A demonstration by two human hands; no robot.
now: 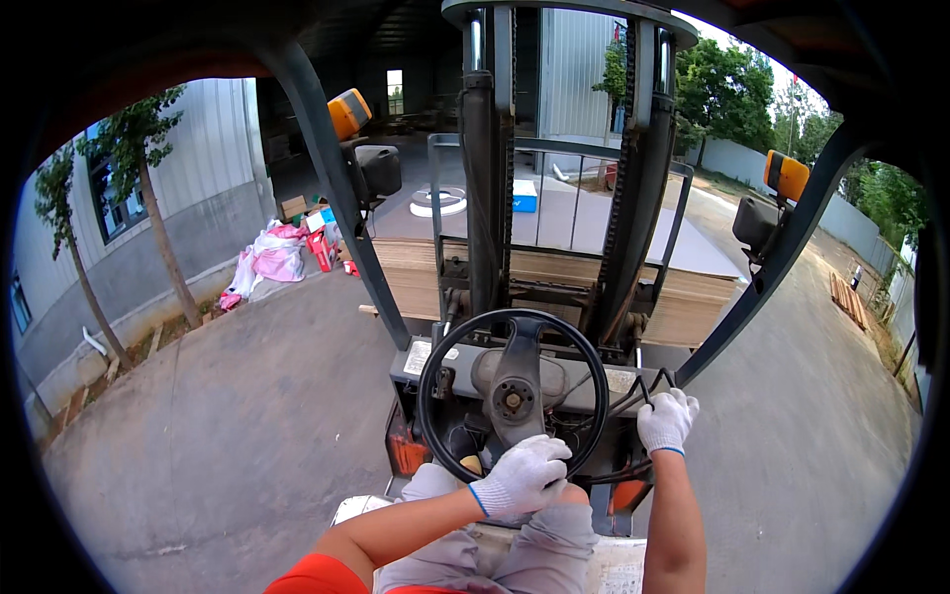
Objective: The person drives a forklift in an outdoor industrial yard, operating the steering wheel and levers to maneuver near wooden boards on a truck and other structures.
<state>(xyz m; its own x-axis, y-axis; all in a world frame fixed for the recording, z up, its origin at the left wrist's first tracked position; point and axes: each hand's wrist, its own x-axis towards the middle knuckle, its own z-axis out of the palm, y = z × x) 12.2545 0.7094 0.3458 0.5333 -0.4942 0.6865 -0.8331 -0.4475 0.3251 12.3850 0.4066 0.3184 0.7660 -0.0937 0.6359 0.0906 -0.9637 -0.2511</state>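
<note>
I sit at a forklift's black steering wheel (pixel 427 396). My left hand (pixel 524 477), in a white knit glove, lies over the lower rim with its fingers curled round it; the glove hides that part of the rim. To the right of the wheel, my gloved right hand (pixel 668 421) is closed on the black control levers (pixel 643 384), and its grip covers their ends. Beyond the dash stands the forklift mast (pixel 482 188) with its chains. In front of it is a thick stack of wood sheets (pixel 406 272) with a grey top.
A white ring-shaped roll (pixel 438 202) and a blue-and-white box (pixel 524 196) sit on the stack. Bags and boxes (pixel 272 255) are heaped by the left building (pixel 198 148). Thin trees (pixel 163 228) line that wall. Planks (pixel 848 300) lie at the right, near a pale wall (pixel 841 220).
</note>
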